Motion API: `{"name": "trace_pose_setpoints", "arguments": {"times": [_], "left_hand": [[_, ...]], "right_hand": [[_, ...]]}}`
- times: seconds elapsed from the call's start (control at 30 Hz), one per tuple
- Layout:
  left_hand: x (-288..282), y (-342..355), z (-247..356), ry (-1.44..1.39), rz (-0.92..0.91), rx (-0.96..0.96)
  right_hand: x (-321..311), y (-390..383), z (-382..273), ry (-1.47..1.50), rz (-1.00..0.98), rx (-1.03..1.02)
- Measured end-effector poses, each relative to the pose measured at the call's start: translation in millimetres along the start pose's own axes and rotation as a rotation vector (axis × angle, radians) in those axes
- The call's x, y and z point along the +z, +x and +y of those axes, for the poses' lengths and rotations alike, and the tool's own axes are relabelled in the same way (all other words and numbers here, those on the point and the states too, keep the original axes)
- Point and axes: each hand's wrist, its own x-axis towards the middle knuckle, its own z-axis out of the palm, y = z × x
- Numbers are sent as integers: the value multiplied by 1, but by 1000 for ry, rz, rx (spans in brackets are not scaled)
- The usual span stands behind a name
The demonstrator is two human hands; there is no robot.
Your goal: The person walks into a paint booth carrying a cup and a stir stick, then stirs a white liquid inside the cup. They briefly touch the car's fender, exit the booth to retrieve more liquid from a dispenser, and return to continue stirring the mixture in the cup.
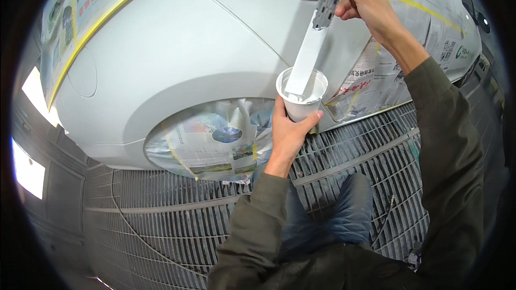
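Observation:
My left hand (291,134) is wrapped round a white plastic cup (302,108) from below, thumb on its near right side. White paint coats the inside of the cup. My right hand (371,8) pinches the upper part of a long flat stirring stick (307,56) between thumb and fingers. The stick is grey with dark slots at the top and coated in white paint lower down. It leans to the right, its lower end inside the cup. Both hands are in front of a white car body (215,37), above its wheel arch.
Newspaper (209,139) and yellow tape (86,43) mask the car's wheel, windows and door. Underfoot lies a metal grating floor (344,150), with a thin hose (134,231) across it at the left. Bright light panels (28,169) show at the left wall.

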Motion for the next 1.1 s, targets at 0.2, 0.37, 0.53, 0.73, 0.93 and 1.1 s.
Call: {"name": "trace_pose_setpoints", "arguments": {"times": [0.2,0.37,0.53,0.73,0.93,1.1], "left_hand": [[0,-2,-2,-38,1,-13],[-2,-4,-4,-19,20,-33],[0,-7,1,3,56,-35],[1,-12,2,66,115,-56],[12,-19,9,96,134,-34],[19,-16,3,89,161,-13]], "right_hand": [[8,12,-1,48,-12,82],[6,17,0,26,-51,97],[10,16,-7,108,-22,63],[16,24,0,201,-56,101],[17,27,3,227,-37,32],[15,29,4,222,-32,13]]}}
